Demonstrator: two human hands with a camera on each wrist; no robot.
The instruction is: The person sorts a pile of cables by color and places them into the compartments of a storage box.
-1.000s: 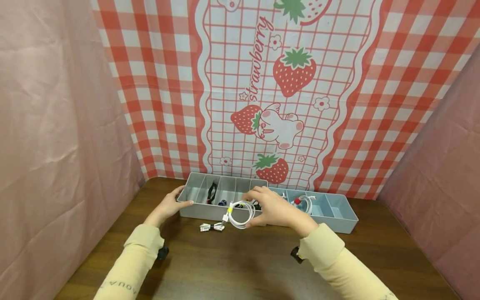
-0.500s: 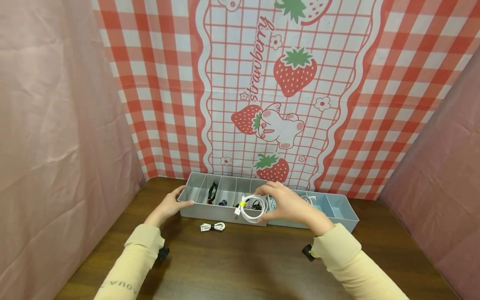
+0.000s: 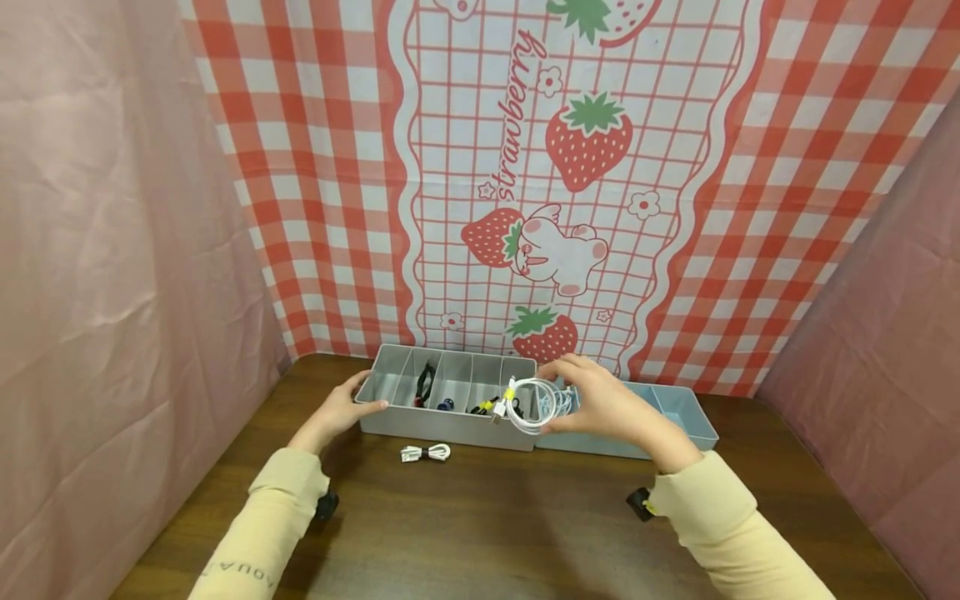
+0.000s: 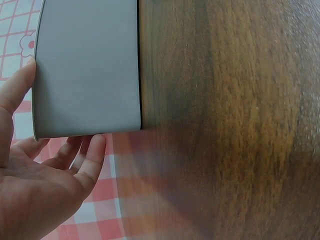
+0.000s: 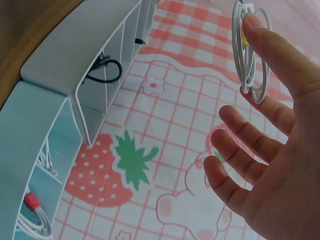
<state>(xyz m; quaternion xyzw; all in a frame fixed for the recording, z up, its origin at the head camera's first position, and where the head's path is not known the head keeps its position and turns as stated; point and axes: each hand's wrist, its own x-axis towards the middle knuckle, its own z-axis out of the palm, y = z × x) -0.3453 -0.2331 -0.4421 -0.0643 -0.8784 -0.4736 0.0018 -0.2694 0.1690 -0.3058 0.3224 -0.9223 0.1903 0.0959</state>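
In the head view my right hand [image 3: 600, 408] pinches a coiled white charging cable [image 3: 528, 428] with a yellow tie between thumb and forefinger. The coil hangs above where the grey and blue boxes meet. Its other fingers are spread apart in the right wrist view. My left hand [image 3: 337, 414] holds the left end of the grey divided box [image 3: 450, 427]. The thumb lies at the front rim, the fingers against the end wall [image 4: 85, 134]. Beside the grey box stands a light-blue divided box [image 3: 592, 443], partly hidden by the right hand.
A white cable bundle [image 3: 425, 452] with a black tie lies on the wooden table [image 3: 480, 525]. Inside the grey box are a black cable [image 3: 424, 383] and other small bundles. A red-tied white cable [image 5: 32, 201] sits in the blue box. Checked cloth hangs behind.
My right hand has carried the white cable coil rightwards and slightly up, from in front of the grey box to the blue box's left end. The left hand stays on the grey box.
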